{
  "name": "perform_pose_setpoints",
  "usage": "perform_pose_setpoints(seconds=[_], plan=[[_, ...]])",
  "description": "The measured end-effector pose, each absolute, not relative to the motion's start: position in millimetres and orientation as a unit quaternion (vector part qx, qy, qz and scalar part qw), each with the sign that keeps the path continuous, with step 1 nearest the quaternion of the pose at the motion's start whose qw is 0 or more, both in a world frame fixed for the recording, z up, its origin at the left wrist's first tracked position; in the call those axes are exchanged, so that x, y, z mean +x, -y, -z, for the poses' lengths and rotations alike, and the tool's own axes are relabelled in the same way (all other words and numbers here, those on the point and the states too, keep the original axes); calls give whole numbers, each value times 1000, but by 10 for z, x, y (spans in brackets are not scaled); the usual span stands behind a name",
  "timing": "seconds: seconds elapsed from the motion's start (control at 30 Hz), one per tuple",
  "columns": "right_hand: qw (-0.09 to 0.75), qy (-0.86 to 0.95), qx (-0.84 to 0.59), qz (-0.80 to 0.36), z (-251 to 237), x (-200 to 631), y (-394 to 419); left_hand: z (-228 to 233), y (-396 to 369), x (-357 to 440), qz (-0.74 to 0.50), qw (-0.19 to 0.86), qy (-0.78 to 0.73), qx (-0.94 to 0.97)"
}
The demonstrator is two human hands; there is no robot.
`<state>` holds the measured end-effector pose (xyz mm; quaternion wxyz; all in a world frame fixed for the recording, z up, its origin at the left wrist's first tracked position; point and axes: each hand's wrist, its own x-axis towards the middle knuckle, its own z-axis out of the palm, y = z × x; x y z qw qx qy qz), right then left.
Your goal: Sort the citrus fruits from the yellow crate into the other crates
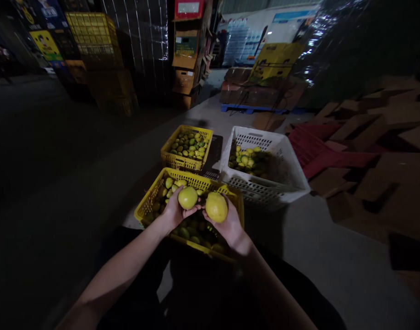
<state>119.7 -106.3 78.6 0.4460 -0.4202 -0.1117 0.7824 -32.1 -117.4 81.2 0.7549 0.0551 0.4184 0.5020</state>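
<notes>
My left hand [175,211] is closed around a yellow-green lemon [188,198]. In my right hand [233,224] rests a larger, yellower lemon [216,207], with the fingers curled under it. Both hands are side by side above a yellow plastic crate [146,200], their fingertips close together. Many green and yellow lemons [184,233] lie in that crate, partly hidden by my hands and in shadow. Behind it stands a second yellow crate [166,158] full of green and yellow lemons [192,147]. A big white crate [292,172] to the right holds more lemons [246,158] low inside.
Flattened cardboard boxes [364,133] and a red crate [314,151] are heaped at the right. Stacked cartons [185,64], yellow crates [93,36] and a blue pallet [244,109] stand farther back. Grey floor [313,243] shows beside the white crate; the left side is dark.
</notes>
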Motion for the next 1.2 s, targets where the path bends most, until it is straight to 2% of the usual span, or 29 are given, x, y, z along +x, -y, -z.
perform_pose_setpoints(seconds=[0.47,0.67,0.9,1.03,1.2], plan=[[417,123,-401,-807,-820,1244,1112,-805,1126,-354,-460,776,-432,22],[457,115,-395,-789,-778,1302,1081,-848,1110,-382,-462,778,-424,36],[436,126,-367,-812,-776,1278,1065,-842,1152,-388,-495,791,-351,76],[451,113,-342,-817,-817,1259,1102,-865,1149,-400,-496,796,-341,68],[474,103,-327,-811,-897,1345,1075,-672,1135,-330,-441,782,-436,64]])
